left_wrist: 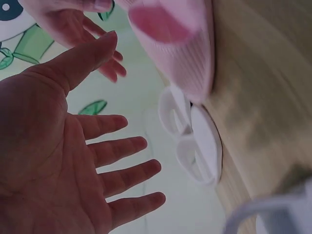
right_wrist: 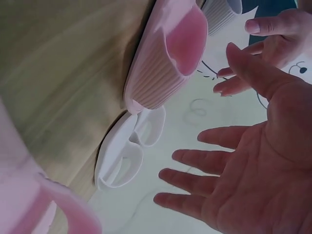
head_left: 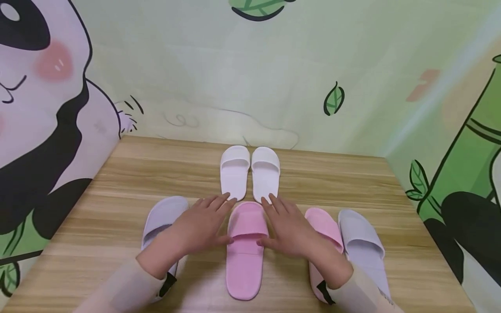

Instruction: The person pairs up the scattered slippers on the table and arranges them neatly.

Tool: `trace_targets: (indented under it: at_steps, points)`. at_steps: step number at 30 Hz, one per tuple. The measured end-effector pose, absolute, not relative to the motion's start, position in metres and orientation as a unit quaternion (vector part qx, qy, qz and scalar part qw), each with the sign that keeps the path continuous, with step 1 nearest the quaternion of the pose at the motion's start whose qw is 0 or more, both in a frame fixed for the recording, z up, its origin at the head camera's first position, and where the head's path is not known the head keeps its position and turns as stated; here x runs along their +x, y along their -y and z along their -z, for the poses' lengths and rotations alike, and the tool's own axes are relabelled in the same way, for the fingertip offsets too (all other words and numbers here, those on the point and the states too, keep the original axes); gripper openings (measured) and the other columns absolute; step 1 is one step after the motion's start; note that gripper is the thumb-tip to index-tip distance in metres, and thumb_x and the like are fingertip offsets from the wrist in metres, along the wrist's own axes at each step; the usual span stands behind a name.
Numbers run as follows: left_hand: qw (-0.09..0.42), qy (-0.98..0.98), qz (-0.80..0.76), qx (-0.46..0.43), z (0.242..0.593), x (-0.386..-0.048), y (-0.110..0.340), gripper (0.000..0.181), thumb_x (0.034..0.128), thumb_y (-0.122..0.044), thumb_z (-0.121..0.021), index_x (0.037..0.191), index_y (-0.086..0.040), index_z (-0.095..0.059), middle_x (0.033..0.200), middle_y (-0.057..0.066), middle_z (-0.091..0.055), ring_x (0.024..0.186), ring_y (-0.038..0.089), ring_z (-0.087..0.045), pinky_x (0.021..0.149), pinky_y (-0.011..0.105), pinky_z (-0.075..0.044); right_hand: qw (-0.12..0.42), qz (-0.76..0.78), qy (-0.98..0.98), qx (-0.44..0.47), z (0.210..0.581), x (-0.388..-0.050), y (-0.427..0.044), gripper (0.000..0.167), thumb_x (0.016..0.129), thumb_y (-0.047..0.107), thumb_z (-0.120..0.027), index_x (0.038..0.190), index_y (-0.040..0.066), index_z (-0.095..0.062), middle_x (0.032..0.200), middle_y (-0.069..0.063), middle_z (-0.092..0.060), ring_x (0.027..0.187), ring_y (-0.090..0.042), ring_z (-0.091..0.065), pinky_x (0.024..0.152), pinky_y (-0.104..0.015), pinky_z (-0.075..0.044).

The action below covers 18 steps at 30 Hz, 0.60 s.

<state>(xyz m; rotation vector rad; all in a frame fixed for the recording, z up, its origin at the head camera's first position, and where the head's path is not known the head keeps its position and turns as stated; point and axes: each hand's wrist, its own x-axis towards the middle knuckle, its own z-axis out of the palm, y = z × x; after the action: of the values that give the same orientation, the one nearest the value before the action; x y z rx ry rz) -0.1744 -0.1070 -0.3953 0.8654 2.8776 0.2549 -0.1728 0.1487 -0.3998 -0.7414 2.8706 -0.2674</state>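
Note:
A single pink slipper (head_left: pixel 244 269) lies flat in the middle of the wooden surface, its toe pointing away from me. On its left side hovers my left hand (head_left: pixel 205 221), with spread, straight fingers and an empty palm in the left wrist view. Opposite it, on the right side, my right hand (head_left: pixel 287 226) is held the same way, also with nothing in it. Both wrist views show a gap between the fingers and the pink slipper (right_wrist: pixel 158 73). Just beyond the fingertips, a pair of white slippers (head_left: pixel 235 174) stands side by side.
Partly behind my left arm lies a grey-lavender slipper (head_left: pixel 166 211). To the right, a second pink slipper (head_left: pixel 325 224) sits against another grey-lavender slipper (head_left: pixel 362 234). A wall (head_left: pixel 211 78) with panda and bamboo pictures borders the wooden surface (head_left: pixel 164 156) at the back and sides.

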Motion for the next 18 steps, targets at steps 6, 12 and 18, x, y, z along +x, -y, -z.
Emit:
trace_targets:
  at_steps: [6, 12, 18]
  points:
    - [0.076, -0.948, -0.089, 0.295, 0.403, -0.165, 0.088, 0.096, 0.0902, -0.056, -0.074, 0.163, -0.009, -0.031, 0.171, 0.015, -0.028, 0.154, 0.041, -0.033, 0.123, 0.060, -0.032, 0.063, 0.098, -0.970, -0.214, 0.406, -0.158, -0.157, 0.104, 0.084, 0.049, -0.082, 0.162, 0.005, -0.030, 0.170, -0.023, -0.026, 0.156, -0.049, -0.024, 0.125, -0.068, -0.020]
    - [0.078, -0.948, -0.097, 0.292, 0.411, -0.158, 0.074, 0.105, 0.0830, -0.058, -0.080, 0.164, -0.013, -0.030, 0.172, 0.015, -0.024, 0.155, 0.043, -0.031, 0.123, 0.060, -0.033, 0.069, 0.114, -0.972, -0.192, 0.406, -0.142, -0.174, 0.110, 0.077, 0.045, -0.088, 0.162, 0.005, -0.031, 0.170, -0.024, -0.025, 0.157, -0.049, -0.020, 0.125, -0.070, -0.017]
    - [0.086, -0.940, -0.115, 0.308, 0.416, -0.148, 0.065, 0.119, 0.0735, -0.059, -0.087, 0.165, -0.014, -0.026, 0.173, 0.018, -0.020, 0.155, 0.049, -0.027, 0.119, 0.066, -0.035, 0.066, 0.108, -0.977, -0.170, 0.407, -0.130, -0.199, 0.119, 0.070, 0.045, -0.093, 0.163, 0.005, -0.030, 0.169, -0.025, -0.025, 0.155, -0.052, -0.021, 0.123, -0.071, -0.019]
